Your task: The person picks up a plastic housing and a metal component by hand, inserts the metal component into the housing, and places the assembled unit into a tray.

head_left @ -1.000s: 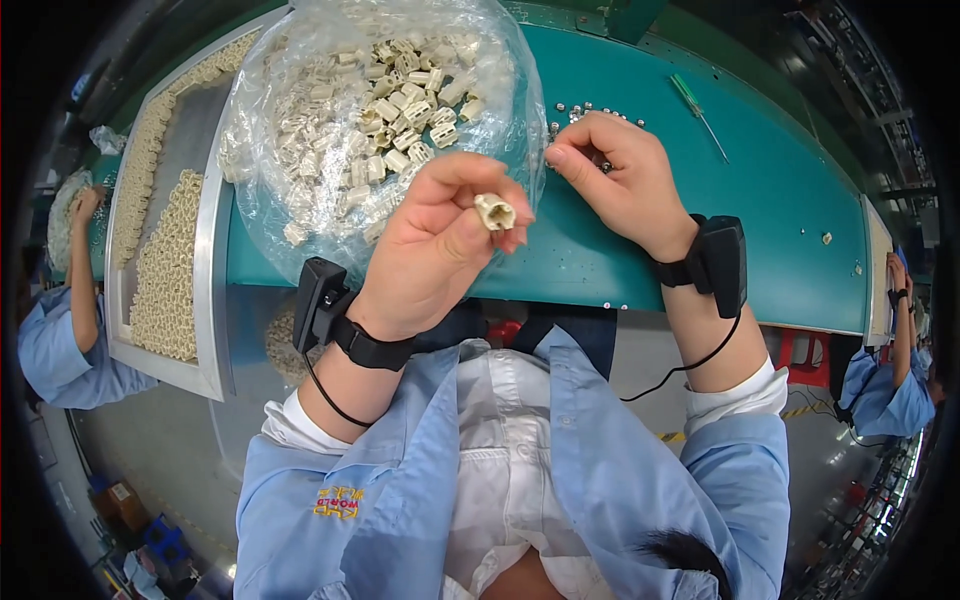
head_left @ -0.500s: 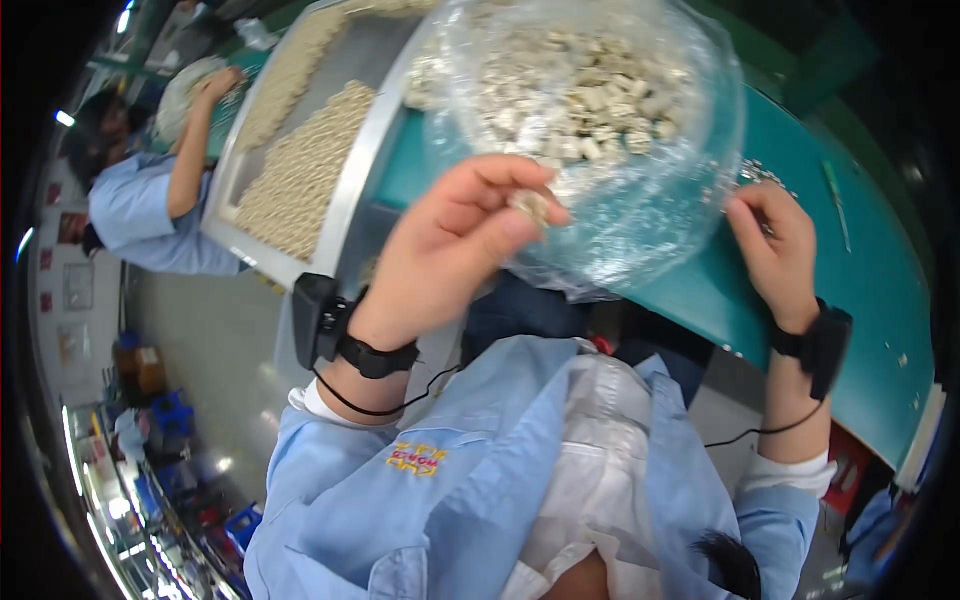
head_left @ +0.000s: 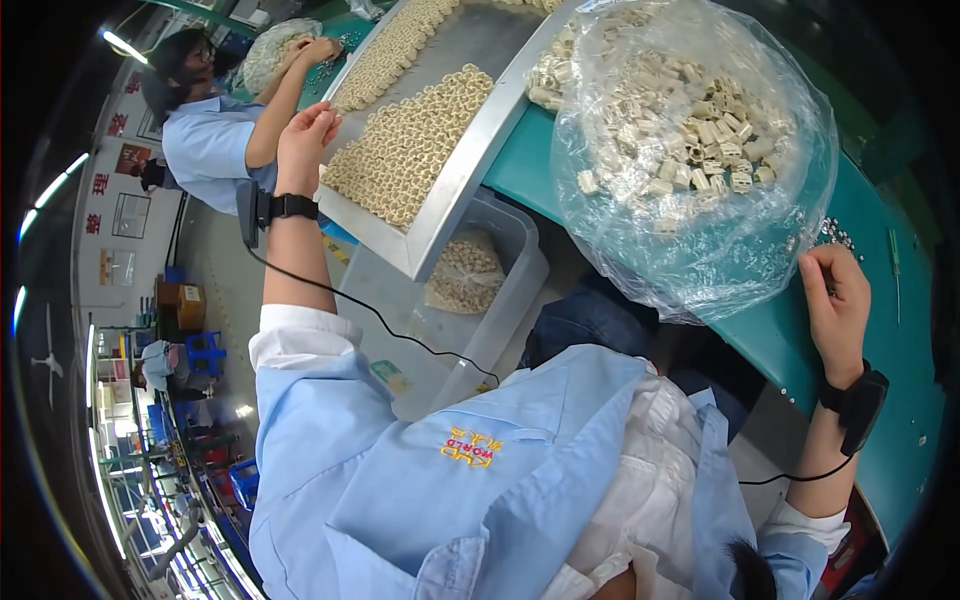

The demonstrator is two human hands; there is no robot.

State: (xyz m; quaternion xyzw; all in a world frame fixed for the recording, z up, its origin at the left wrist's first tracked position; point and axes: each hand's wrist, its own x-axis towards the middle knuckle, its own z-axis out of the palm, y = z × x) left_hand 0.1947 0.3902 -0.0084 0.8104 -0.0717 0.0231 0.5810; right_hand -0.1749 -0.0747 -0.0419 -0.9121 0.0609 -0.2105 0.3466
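Observation:
My left hand [head_left: 308, 140] is at the left rim of a metal tray [head_left: 470, 170], its fingertips drawn together; whatever they hold is too small or hidden to see. Many small cream-coloured pieces [head_left: 415, 150] lie closely packed in rows in that tray. On the right, my right hand [head_left: 838, 300] has its fingers curled beside a small pile of shiny metal parts [head_left: 838, 234]; what is in its grip is hidden. Between the hands, a clear plastic bag [head_left: 690, 270] lies spread open on the green table, with loose cream blocky pieces [head_left: 725, 145] in it.
Under the tray stands a clear plastic bin [head_left: 520, 270] holding a bag of pieces [head_left: 468, 272]. A thin screwdriver-like tool [head_left: 895, 270] lies on the green table [head_left: 880, 370] at the right. A co-worker in a blue shirt [head_left: 210, 140] works beyond the tray's left side.
My left hand has swung left from in front of the bag to the tray's left rim; earlier it pinched a small cream piece. The right hand stays by the metal parts. The view has shifted.

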